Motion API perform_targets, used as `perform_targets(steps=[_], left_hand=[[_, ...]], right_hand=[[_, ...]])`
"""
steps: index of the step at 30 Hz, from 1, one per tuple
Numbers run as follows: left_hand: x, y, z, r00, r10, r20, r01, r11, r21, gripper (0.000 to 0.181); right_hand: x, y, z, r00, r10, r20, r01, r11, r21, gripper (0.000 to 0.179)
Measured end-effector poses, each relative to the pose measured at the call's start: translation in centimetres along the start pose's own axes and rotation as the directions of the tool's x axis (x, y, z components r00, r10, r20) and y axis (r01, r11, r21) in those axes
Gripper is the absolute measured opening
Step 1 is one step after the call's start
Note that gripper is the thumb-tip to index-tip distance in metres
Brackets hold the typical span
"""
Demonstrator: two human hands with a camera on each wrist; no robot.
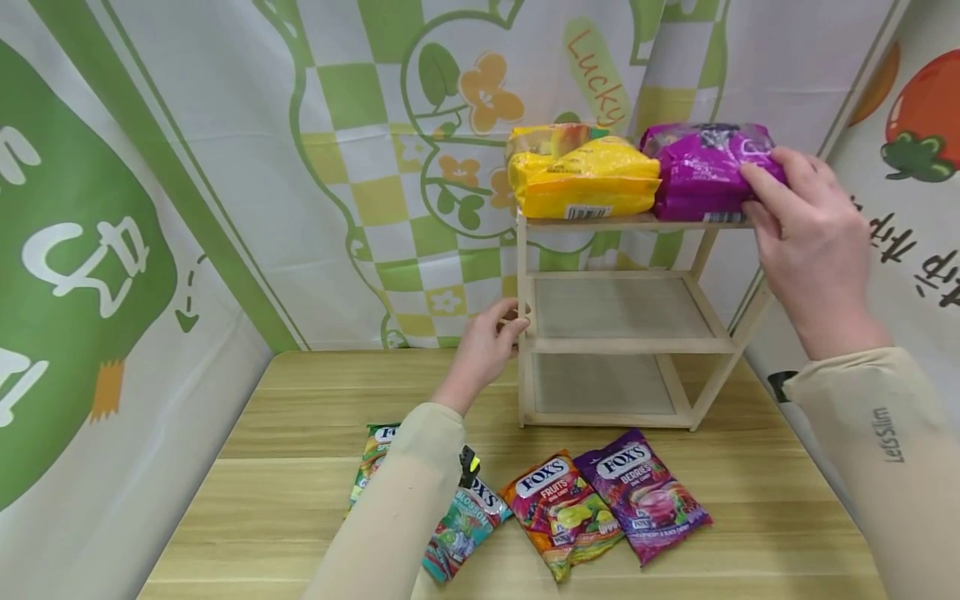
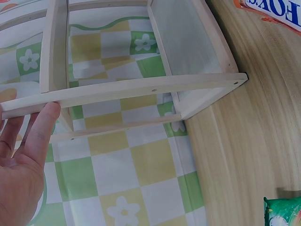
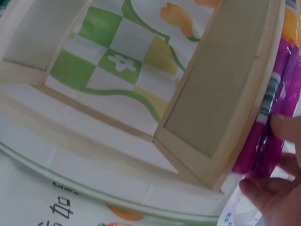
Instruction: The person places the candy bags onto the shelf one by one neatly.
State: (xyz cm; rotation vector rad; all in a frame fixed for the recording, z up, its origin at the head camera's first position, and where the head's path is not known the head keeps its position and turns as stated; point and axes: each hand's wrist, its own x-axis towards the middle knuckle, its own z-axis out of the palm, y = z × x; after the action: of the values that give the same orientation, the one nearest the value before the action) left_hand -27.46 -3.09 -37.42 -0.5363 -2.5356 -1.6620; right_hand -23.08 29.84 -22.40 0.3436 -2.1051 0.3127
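Note:
A purple candy bag lies on the right end of the top board of a small wooden shelf rack. My right hand grips this bag at its right end, with thumb and fingertips on the near side and corner, as the right wrist view also shows. My left hand holds the rack's left upright at about middle-board height; the left wrist view shows its fingers against the wood. Left of the purple bag, a yellow bag sits on the same board.
On the wooden table before the rack lie a purple berries candy bag, an orange fruits bag and a teal bag. My left forearm partly covers a green bag. A patterned curtain hangs behind the rack.

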Motion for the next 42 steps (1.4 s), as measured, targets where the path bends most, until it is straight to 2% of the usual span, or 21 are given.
perform_targets(steps=[4, 8, 10, 12, 14, 16, 18, 21, 23, 26, 29, 33, 36, 39, 42], left_hand=[[0.0, -0.1, 0.0, 1.0, -0.002, 0.001, 0.002, 1.0, 0.002, 0.04], [0.1, -0.1, -0.1, 1.0, -0.009, 0.002, 0.009, 1.0, 0.001, 0.04], [0.1, -0.1, -0.1, 1.0, -0.009, 0.001, 0.009, 1.0, 0.002, 0.039], [0.2, -0.1, -0.1, 1.0, -0.011, 0.004, 0.011, 1.0, 0.002, 0.039], [0.2, 0.0, -0.1, 1.0, -0.01, 0.005, 0.01, 1.0, 0.005, 0.039], [0.2, 0.0, -0.1, 1.0, -0.008, 0.006, 0.008, 1.0, 0.007, 0.039], [0.2, 0.0, -0.1, 1.0, -0.007, 0.007, 0.007, 1.0, 0.01, 0.04], [0.3, 0.1, -0.1, 1.0, -0.003, 0.008, 0.003, 1.0, 0.012, 0.04], [0.3, 0.1, -0.1, 1.0, -0.005, 0.008, 0.004, 1.0, 0.012, 0.039], [0.3, 0.0, -0.1, 1.0, -0.007, 0.008, 0.007, 1.0, 0.012, 0.038], [0.3, 0.0, 0.0, 1.0, -0.012, 0.011, 0.012, 1.0, 0.01, 0.038], [0.3, -0.1, 0.0, 1.0, -0.016, 0.01, 0.016, 1.0, 0.002, 0.039], [0.3, -0.1, 0.0, 1.0, -0.018, 0.008, 0.018, 1.0, -0.006, 0.039], [0.2, -0.1, 0.0, 1.0, -0.016, 0.006, 0.016, 1.0, -0.006, 0.039], [0.1, -0.1, 0.0, 1.0, -0.015, 0.006, 0.015, 1.0, -0.002, 0.039]], right_hand=[[0.2, 0.6, -0.6, 0.998, 0.016, 0.053, -0.014, 1.0, -0.027, 0.044], [0.1, 1.8, -1.3, 0.994, 0.074, 0.078, -0.073, 0.997, -0.009, 0.052], [-0.2, 2.6, -1.5, 0.988, 0.123, 0.088, -0.126, 0.992, 0.031, 0.056], [-0.5, 3.5, -1.7, 0.971, 0.203, 0.129, -0.213, 0.975, 0.068, 0.062], [-0.9, 4.3, -1.9, 0.938, 0.288, 0.193, -0.311, 0.945, 0.101, 0.068], [-1.2, 4.9, -2.1, 0.884, 0.375, 0.278, -0.419, 0.9, 0.12, 0.075], [-1.5, 5.4, -2.1, 0.822, 0.436, 0.366, -0.506, 0.854, 0.119, 0.083], [-2.0, 6.2, -1.8, 0.746, 0.475, 0.467, -0.576, 0.812, 0.096, 0.093], [-2.4, 6.6, -1.4, 0.708, 0.488, 0.51, -0.599, 0.798, 0.067, 0.098], [-2.9, 7.2, -0.8, 0.665, 0.513, 0.543, -0.631, 0.775, 0.04, 0.098], [-3.4, 7.7, -0.1, 0.65, 0.516, 0.558, -0.649, 0.759, 0.055, 0.09], [-4.3, 8.2, 0.8, 0.657, 0.475, 0.585, -0.65, 0.75, 0.122, 0.079], [-4.9, 8.5, 1.2, 0.65, 0.433, 0.624, -0.654, 0.737, 0.17, 0.082], [-5.5, 8.8, 1.7, 0.633, 0.398, 0.664, -0.656, 0.731, 0.188, 0.085], [-6.0, 8.7, 2.1, 0.625, 0.374, 0.685, -0.638, 0.751, 0.172, 0.083]])
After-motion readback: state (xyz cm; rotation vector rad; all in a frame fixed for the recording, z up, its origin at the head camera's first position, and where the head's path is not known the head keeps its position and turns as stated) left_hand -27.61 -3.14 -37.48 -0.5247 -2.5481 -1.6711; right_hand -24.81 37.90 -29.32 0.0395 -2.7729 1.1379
